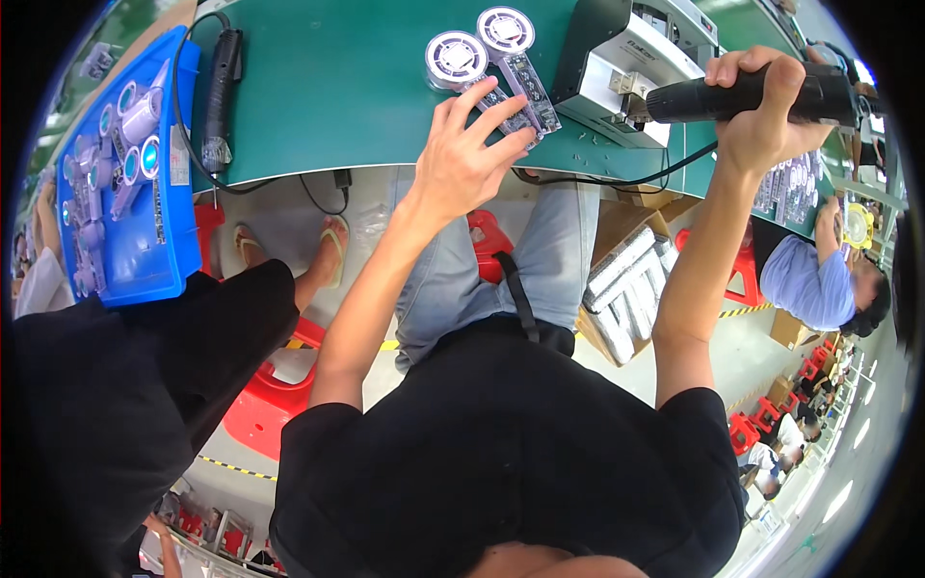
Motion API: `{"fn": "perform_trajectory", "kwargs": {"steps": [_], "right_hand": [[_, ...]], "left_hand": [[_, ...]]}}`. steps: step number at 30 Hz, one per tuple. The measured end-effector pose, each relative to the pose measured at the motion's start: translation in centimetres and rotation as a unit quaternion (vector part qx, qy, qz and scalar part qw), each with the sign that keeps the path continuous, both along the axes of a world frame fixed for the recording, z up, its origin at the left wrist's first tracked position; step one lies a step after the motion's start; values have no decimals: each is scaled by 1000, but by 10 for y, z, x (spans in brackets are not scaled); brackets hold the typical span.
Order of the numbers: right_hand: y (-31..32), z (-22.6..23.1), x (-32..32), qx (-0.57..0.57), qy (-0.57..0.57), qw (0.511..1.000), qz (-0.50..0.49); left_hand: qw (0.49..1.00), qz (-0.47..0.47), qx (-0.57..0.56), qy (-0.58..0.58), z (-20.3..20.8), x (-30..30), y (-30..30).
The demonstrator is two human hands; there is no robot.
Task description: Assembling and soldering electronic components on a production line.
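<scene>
Two small handheld fan bodies (457,60) (505,31) lie side by side on the green worktable, round white heads away from me and opened handles with exposed inner parts toward me. My left hand (469,159) is spread over the handle of the nearer one, its fingertips touching it; the thumb is hard to make out. Raised at the right, my right hand (761,120) is wrapped around a black electric screwdriver (708,100). The tip of that screwdriver is at the front of a silver-and-black screw feeder (626,77), by its small metal outlet.
Loose screws (590,159) lie near the feeder. A second screwdriver (224,101) with a cord lies at the left, beside a blue bin (130,279) of fan parts. A person in black (135,385) sits close on my left. Below the table stands a carton (602,337) of wrapped packs.
</scene>
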State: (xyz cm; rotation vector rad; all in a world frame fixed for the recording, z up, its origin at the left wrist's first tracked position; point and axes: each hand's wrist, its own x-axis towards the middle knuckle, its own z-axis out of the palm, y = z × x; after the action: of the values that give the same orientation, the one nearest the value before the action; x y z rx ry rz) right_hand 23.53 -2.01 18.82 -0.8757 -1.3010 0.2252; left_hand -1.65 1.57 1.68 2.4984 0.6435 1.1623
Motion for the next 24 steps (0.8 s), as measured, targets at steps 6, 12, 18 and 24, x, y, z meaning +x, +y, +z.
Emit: {"fn": "perform_trajectory", "kwargs": {"steps": [6, 12, 18, 24], "right_hand": [[5, -2, 3, -30, 56, 998, 28], [-7, -33, -50, -27, 173, 983, 63], [-1, -38, -66, -16, 30, 999, 43], [-2, -41, -63, -29, 19, 997, 70]], "left_hand": [[1000, 0, 18, -1, -6, 1, 1], [999, 15, 35, -7, -6, -1, -1], [999, 11, 37, 0, -5, 2, 0], [1000, 10, 26, -10, -3, 4, -1]]}}
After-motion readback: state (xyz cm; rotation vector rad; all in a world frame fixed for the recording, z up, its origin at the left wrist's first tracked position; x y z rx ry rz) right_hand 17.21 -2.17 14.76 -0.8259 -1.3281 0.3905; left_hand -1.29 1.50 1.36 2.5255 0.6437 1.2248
